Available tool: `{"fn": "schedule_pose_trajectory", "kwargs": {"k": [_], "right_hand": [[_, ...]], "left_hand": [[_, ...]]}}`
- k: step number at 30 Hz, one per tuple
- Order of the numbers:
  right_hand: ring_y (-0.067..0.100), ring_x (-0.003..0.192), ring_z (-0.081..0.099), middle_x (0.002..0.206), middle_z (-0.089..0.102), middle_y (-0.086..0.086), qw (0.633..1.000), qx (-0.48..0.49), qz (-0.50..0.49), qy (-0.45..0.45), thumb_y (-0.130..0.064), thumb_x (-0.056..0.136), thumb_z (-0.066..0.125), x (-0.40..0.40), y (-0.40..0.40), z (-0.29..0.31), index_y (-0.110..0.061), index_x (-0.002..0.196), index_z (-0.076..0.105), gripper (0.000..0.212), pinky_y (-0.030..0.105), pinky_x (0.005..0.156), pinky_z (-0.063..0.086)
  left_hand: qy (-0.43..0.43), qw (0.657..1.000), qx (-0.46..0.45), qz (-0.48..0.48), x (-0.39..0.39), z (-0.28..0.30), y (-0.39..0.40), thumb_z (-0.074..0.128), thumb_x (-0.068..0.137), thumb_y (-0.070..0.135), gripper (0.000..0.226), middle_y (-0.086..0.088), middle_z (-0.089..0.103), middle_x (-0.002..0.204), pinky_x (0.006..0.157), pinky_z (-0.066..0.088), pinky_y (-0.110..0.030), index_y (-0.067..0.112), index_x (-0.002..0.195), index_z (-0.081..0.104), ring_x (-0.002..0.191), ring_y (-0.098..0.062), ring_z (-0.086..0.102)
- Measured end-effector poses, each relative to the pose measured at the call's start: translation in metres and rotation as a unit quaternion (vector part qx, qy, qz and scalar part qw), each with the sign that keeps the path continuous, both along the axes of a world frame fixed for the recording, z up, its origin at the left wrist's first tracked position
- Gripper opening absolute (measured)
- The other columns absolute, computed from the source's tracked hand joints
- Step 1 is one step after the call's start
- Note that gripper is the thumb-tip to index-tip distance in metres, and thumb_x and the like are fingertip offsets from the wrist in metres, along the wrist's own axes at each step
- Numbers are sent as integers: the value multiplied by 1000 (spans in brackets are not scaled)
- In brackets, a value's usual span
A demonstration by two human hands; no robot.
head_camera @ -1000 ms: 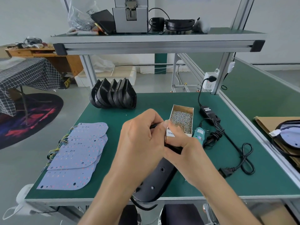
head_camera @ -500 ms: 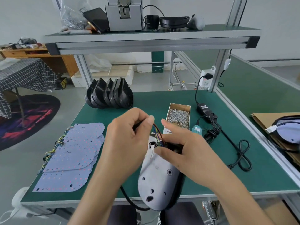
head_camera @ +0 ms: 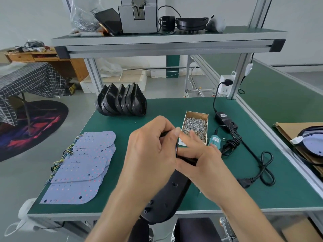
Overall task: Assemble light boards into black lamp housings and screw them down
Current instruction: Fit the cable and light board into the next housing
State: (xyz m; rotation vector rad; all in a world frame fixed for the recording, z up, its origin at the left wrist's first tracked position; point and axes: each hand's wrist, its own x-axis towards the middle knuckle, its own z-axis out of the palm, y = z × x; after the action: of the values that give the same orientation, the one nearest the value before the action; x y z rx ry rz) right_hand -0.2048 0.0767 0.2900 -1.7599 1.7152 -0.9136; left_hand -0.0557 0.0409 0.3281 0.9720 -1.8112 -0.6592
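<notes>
Hidden: far end of the black lamp housing [head_camera: 167, 194] is covered by both hands; where the wires [head_camera: 176, 149] run cannot be made out, only a short dark strand shows between the hands. Whether a light board sits inside this housing cannot be told; only its black outer shell faces the camera.
Cut off: near end of the housing hangs past the near edge of the bench [head_camera: 218, 203]; the forearms leave the frame at the bottom.
Housing axis: long axis runs from the near edge diagonally away and to the right, toward the screw box [head_camera: 195, 126]; rounded end nearest the person, shell tilted on its side, small holes visible along it.
Left hand [head_camera: 152, 151]: fingers curled, pinching something dark at the housing's far end; what exactly is hidden by the knuckles.
Right hand [head_camera: 197, 158]: thumb and fingers clamped on the far end of the housing, forefinger stretched toward the left hand.
Hands: pressed close together, touching.
Light boards [head_camera: 82, 165]: loose overlapping stack near the left edge, coloured leads at their left side.
Spare housings [head_camera: 120, 102]: row standing on edge at the far left of the bench.
Screw box: open, full, just beyond the hands.
Power cord [head_camera: 262, 165]: looped toward the right edge; teal tool [head_camera: 215, 140] partly hidden behind the right hand.
</notes>
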Motion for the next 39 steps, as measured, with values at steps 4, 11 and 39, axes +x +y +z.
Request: {"fn": "schedule_pose_trajectory", "kwargs": {"k": [4, 11, 39], "right_hand": [[-4, 157, 3, 159, 29, -38, 999, 3, -4, -42, -40, 95, 68, -2, -1, -6, -55, 111, 75, 22, 54, 127, -3], [-8, 153, 19, 157, 35, -37, 998, -28, -12, -48, -39, 95, 69, -6, -5, -21, -49, 118, 75, 26, 52, 128, 10], [25, 149, 44, 161, 47, 4, 903, -70, 110, -410, -52, 92, 76, -1, -18, -74, -32, 165, 15, 97, 43, 116, 42]], "left_hand": [[-8, 1000, 1, 4, 0, -2, -1, 66, 99, 15, 32, 12, 49, 55, 48, 30, -14, 25, 71, 54, 50, -8, 38], [-7, 1000, -6, 11, -2, -3, -1, 66, 99, 14, 33, 14, 48, 53, 48, 29, -12, 24, 70, 54, 48, -6, 38], [324, 916, 193, -138, 20, 3, -23, 54, 95, 25, 20, 3, 39, 63, 54, 41, -22, 10, 85, 61, 55, -16, 42]]}}
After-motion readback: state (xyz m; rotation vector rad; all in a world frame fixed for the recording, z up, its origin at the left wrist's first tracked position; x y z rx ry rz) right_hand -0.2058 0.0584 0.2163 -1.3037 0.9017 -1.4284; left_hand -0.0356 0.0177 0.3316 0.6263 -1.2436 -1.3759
